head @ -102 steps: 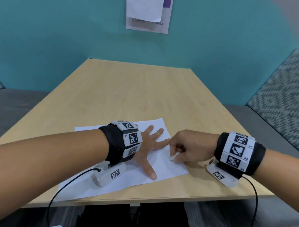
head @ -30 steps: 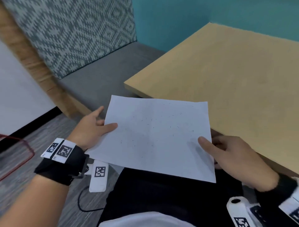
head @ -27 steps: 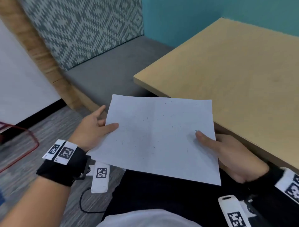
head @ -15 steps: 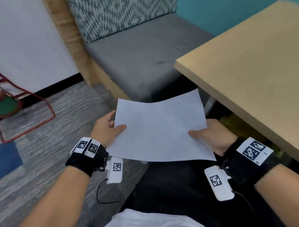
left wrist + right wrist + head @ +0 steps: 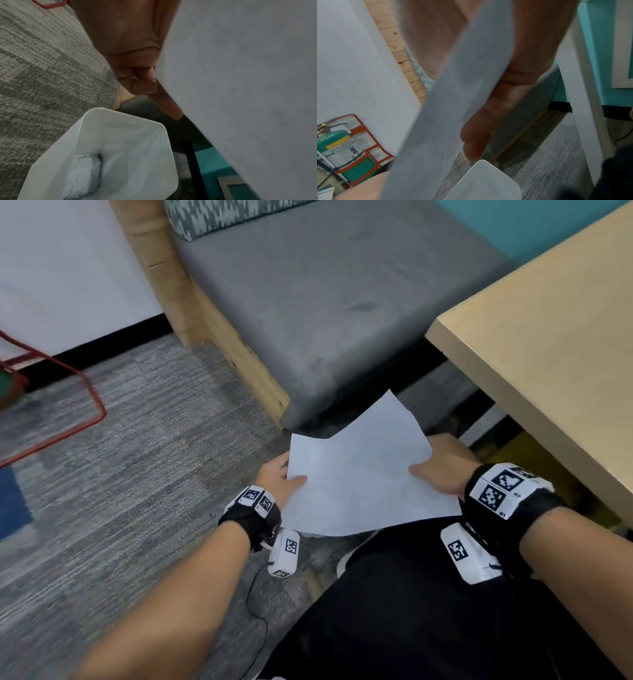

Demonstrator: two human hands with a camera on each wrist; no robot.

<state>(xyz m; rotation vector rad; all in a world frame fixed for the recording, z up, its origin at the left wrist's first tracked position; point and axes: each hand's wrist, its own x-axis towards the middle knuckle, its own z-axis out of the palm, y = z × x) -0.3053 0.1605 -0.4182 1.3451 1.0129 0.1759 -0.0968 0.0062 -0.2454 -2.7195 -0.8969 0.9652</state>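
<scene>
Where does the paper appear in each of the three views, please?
Head: paper sits just below the centre.
Left wrist: paper fills the right side.
Right wrist: paper is a diagonal band through the centre.
Shared landmark: grey carpet, in all three.

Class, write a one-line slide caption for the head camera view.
Left hand and right hand pinch a white paper sheet by its side edges, beside the wooden table.

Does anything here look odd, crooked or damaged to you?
Only the white sheet of paper: the left hand and right hand pinch its side edges beside the light wooden table, and it bows into a trough instead of lying flat. It hangs above a white bin holding dark specks.
</scene>
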